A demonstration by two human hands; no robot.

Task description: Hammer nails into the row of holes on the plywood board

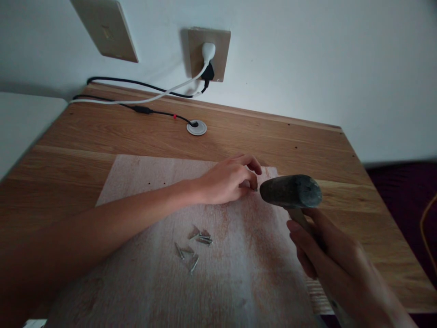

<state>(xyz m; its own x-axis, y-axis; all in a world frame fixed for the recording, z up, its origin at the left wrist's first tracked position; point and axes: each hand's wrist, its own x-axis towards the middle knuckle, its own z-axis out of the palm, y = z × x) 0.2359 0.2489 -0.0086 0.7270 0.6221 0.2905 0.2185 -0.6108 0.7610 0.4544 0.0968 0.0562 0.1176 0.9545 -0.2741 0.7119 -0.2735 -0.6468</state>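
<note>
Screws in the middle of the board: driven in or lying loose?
Lying loose: the screws rest on their sides at differing angles on the board, shanks exposed along their length.

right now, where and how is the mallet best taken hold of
Probably by the handle, coming from the lower right, where the right hand already holds it. The mallet has a slim handle slanting down that way, while its thick, rounded head offers a clumsier grip.

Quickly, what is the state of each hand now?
Left hand: closed, pinching a small object, too unclear to name.
Right hand: closed, holding the mallet.
</note>
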